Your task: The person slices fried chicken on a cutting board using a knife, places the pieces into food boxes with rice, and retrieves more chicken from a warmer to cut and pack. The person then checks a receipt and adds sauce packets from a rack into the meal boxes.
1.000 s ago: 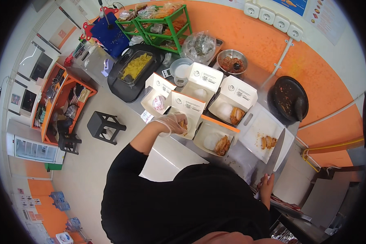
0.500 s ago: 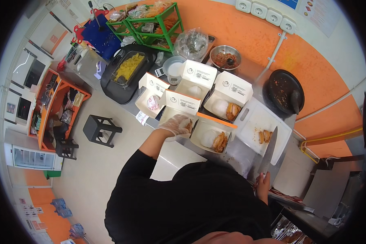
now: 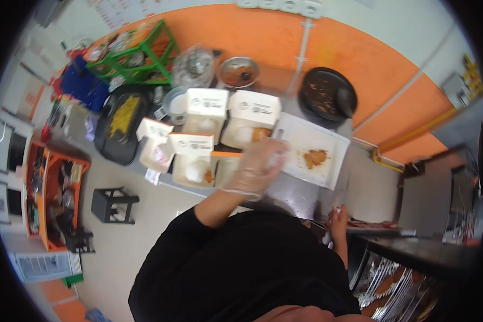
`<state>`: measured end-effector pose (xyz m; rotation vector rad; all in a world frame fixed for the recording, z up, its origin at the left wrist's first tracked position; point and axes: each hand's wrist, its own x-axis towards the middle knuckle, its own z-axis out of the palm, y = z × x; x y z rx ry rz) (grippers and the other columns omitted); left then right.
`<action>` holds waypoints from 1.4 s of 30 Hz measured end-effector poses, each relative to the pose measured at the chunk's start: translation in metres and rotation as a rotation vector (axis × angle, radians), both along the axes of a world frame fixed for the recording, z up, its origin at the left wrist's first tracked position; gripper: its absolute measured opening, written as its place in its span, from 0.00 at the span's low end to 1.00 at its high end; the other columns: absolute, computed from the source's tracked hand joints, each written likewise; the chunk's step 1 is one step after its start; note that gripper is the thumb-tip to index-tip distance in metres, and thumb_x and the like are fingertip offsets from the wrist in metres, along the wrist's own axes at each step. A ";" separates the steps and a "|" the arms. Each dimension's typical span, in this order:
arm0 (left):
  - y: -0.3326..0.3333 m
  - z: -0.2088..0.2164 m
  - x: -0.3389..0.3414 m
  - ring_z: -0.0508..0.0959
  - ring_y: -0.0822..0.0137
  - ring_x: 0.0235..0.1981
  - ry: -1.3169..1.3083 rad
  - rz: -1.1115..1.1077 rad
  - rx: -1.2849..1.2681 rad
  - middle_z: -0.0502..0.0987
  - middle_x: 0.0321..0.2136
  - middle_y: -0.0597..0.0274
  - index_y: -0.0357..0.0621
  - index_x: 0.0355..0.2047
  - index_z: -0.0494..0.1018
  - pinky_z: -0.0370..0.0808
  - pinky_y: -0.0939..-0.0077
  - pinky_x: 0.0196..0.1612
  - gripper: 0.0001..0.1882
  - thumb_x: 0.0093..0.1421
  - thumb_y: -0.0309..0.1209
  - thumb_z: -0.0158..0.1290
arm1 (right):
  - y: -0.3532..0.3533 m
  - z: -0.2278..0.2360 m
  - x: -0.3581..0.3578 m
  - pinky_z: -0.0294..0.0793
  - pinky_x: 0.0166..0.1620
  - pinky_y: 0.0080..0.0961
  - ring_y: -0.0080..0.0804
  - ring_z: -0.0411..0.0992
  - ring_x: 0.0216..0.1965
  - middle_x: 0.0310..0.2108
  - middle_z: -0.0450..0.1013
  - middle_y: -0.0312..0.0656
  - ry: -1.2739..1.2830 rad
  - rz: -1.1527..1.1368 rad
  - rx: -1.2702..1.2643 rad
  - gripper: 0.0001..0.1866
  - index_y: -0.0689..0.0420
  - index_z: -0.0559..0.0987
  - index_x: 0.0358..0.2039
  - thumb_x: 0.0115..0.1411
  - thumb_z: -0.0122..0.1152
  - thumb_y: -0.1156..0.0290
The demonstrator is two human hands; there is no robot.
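My left hand (image 3: 258, 167), in a clear plastic glove, is over the front right box (image 3: 227, 170) and partly hides it. Its fingers, smeared by motion, reach toward the white cutting board (image 3: 327, 137). Cut pieces of fried chicken (image 3: 315, 158) lie on that board among crumbs. Low on the right, my right hand (image 3: 338, 219) is closed on a knife, whose blurred blade (image 3: 345, 188) points away from me. Rice (image 3: 197, 171) and a bit of chicken (image 3: 209, 176) sit in the front middle box (image 3: 183, 180). A back box (image 3: 235, 138) also holds rice and chicken.
Another open box (image 3: 206, 129) holds rice; the leftmost (image 3: 149, 161) holds a round wrapped item. Behind stand a scale with a bowl (image 3: 175, 102), a metal bowl (image 3: 239, 72) of red sauce and a black mortar (image 3: 327, 94). A black tray (image 3: 104, 142) carries yellow food.
My left hand has left the front middle box and moved right toward the cutting board. Chicken now shows beside that box's rice. The head view has shifted right.
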<state>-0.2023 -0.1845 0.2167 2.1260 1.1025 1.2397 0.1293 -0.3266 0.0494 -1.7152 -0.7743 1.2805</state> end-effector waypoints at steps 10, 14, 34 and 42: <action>0.061 -0.224 0.190 0.66 0.43 0.57 0.611 0.171 -0.065 0.66 0.58 0.49 0.58 0.63 0.60 0.65 0.46 0.56 0.36 0.56 0.49 0.55 | -0.047 0.004 0.003 0.60 0.13 0.20 0.20 0.61 0.13 0.21 0.62 0.35 0.010 -0.142 0.029 0.11 0.52 0.60 0.43 0.70 0.48 0.62; 0.076 -0.233 0.191 0.70 0.48 0.51 0.609 0.057 -0.069 0.69 0.52 0.53 0.62 0.57 0.66 0.70 0.46 0.50 0.28 0.55 0.44 0.56 | -0.070 -0.004 0.003 0.59 0.13 0.21 0.20 0.61 0.13 0.21 0.62 0.34 0.082 -0.223 -0.001 0.11 0.54 0.61 0.45 0.70 0.48 0.64; -0.002 0.041 -0.076 0.68 0.69 0.54 -0.185 -0.286 -1.143 0.69 0.53 0.65 0.52 0.59 0.66 0.66 0.71 0.56 0.28 0.65 0.53 0.47 | -0.003 0.003 0.012 0.62 0.16 0.20 0.21 0.63 0.16 0.24 0.63 0.35 0.029 0.059 -0.081 0.27 0.57 0.55 0.62 0.70 0.49 0.58; -0.052 -0.094 -0.198 0.77 0.53 0.43 0.248 0.574 -0.739 0.77 0.42 0.52 0.48 0.53 0.68 0.73 0.63 0.48 0.23 0.60 0.44 0.55 | 0.032 0.028 -0.014 0.59 0.14 0.21 0.21 0.61 0.14 0.22 0.60 0.34 0.006 0.192 -0.034 0.12 0.53 0.60 0.42 0.70 0.47 0.60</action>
